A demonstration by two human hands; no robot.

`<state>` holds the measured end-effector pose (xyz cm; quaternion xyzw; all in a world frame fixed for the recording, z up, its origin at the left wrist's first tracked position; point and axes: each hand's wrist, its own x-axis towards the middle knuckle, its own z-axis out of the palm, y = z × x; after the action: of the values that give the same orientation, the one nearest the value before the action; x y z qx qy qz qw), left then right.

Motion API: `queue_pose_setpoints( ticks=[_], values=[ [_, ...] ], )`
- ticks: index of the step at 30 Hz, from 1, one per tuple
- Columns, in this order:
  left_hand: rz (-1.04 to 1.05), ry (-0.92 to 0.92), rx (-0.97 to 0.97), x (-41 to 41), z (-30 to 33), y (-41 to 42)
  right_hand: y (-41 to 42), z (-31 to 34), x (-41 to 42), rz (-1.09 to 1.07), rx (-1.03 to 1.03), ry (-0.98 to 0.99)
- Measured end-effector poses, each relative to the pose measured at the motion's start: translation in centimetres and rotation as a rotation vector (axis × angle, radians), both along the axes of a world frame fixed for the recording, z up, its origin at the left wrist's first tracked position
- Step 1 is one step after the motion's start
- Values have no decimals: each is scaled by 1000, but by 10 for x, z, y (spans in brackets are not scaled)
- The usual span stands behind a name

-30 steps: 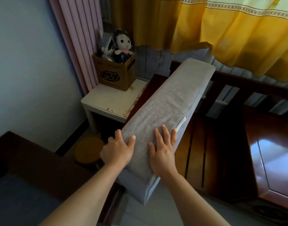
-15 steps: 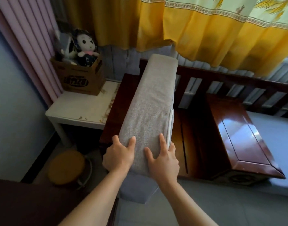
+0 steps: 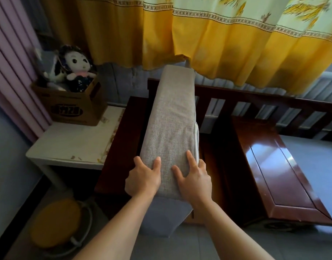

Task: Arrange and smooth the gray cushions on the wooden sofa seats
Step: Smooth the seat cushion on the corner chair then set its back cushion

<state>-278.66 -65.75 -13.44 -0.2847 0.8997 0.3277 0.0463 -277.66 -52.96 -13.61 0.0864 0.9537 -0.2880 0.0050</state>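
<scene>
Tipping the gray cushion point(image 3: 172, 128) flat onto the bare wooden sofa seat point(image 3: 212, 166) should go best if both hands lower it together, keeping its long edge square to the backrest point(image 3: 255, 98). The cushion stands on edge above the seat, near end held: the left hand point(image 3: 142, 180) wraps that end, thumb on top, while the right hand point(image 3: 194, 180) presses spread fingers on the top face, other fingers over the zip edge. The cushion's underside and the fingers beneath it are hidden.

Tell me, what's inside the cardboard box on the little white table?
A dark-haired doll and a black-and-white plush toy poke out of the cardboard box. Anything deeper is hidden.
</scene>
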Motion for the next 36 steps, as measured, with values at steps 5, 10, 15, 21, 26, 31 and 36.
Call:
queue_pose_setpoints(
  ticks=[5,10,15,21,26,31,36],
  values=[
    [-41,-67,18,-59,2,4,24,4,-60,73,-176,-67],
    [-71,-49,-104,-97,2,-14,9,3,-92,81,-384,-102],
    [-10,-61,-212,-90,-5,-58,-44,-4,-81,140,-361,-52],
    [76,-124,-166,-83,-13,-121,-113,-11,-68,172,-399,-51],
    [113,-110,-68,-86,-21,-135,-123,-12,-78,166,-396,-62],
    [100,-89,-26,-87,-27,-143,-127,-14,-70,166,-384,-63],
    [101,-104,8,-90,-29,-151,-137,-16,-67,154,-355,-53]
  ],
)
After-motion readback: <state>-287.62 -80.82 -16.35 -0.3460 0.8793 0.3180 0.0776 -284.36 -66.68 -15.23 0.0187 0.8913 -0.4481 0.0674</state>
